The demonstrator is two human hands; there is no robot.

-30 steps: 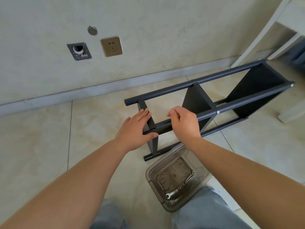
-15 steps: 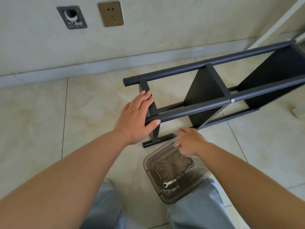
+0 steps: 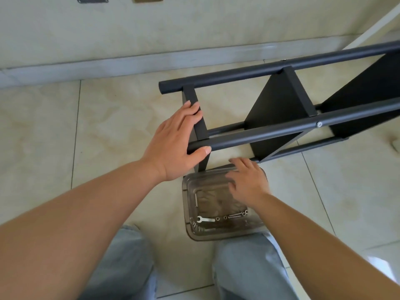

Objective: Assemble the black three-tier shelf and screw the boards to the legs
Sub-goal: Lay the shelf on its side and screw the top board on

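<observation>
Lying on its side on the tiled floor: black three-tier shelf (image 3: 287, 109), spanning from the centre of the view out toward 2 o'clock.
Legs: four dark round tubes; upper far leg (image 3: 259, 72) runs along 12 to 2 o'clock, upper near leg (image 3: 270, 132) runs just below it, two more lie lower, against the floor.
Boards: end board (image 3: 198, 118) stands on edge at the centre; middle board (image 3: 279, 100) at 1 o'clock; a third board sits at 2 o'clock, partly cut by the frame edge.
Fastener: one silver screw head (image 3: 318, 124) shows on the upper near leg, where the middle board meets it.
Left hand (image 3: 173, 144): grip wide, fingers laid straight against the end board, thumb pressed to the tip of the upper near leg; nothing is enclosed.
Right hand (image 3: 249, 180): grip slack, fingers spread and relaxed above the far rim of the clear plastic tray (image 3: 188, 213) at 6 o'clock; holds nothing.
Tray contents: a small flat wrench (image 3: 205, 219), several bolts (image 3: 236, 215) and nuts along the near side, one long bolt at the left wall.
Observer position: light denim knees (image 3: 249, 267) at either side of the tray, at 6 o'clock.
Background: wall and grey skirting at 12 o'clock.
</observation>
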